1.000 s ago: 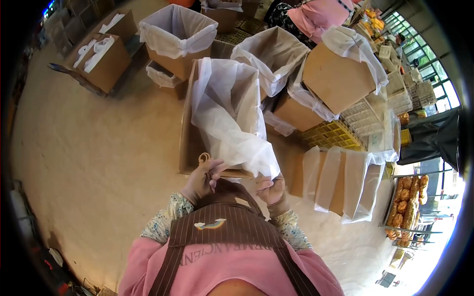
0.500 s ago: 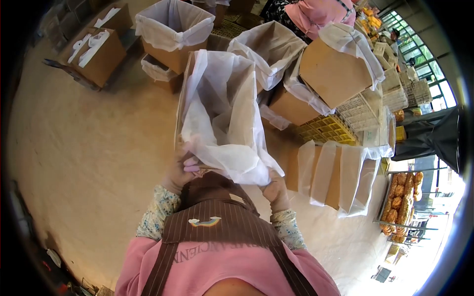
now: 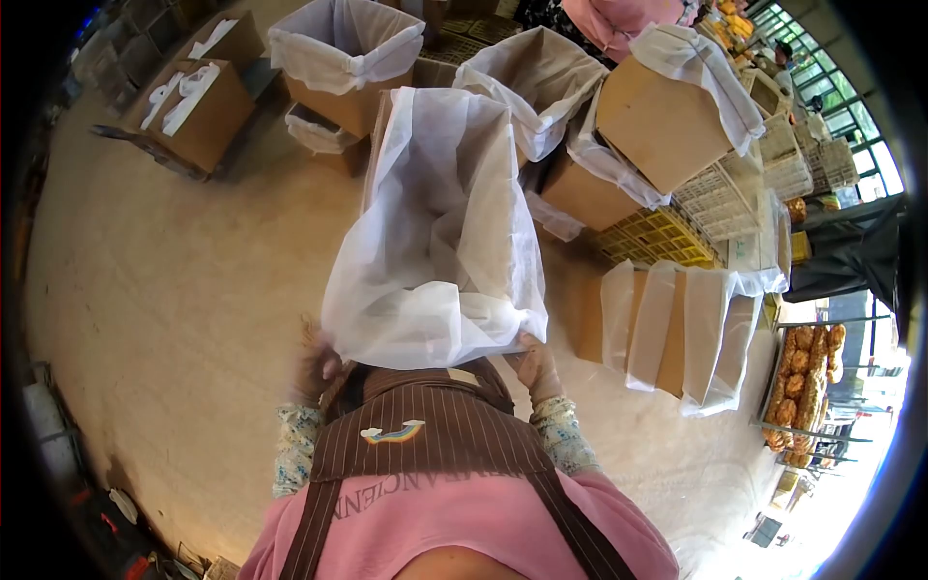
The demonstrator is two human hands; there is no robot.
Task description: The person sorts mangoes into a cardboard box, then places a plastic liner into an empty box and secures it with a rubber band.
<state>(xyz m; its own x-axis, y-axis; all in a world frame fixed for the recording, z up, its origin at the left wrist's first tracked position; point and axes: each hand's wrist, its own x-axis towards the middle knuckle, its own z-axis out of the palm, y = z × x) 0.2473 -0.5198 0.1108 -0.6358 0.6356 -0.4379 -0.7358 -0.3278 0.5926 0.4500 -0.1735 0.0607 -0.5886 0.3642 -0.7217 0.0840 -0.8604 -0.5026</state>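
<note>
Wearing a striped apron, the person pinched the near right corner of the white liner with the right hand. The left hand, blurred beside the near left corner, showed too poorly to tell its grip. The liner gaped just ahead, a lined cardboard box beyond it.

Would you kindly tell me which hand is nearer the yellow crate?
Right. In view, the right hand is below and left of the yellow crate; the left hand is much farther left.
</note>
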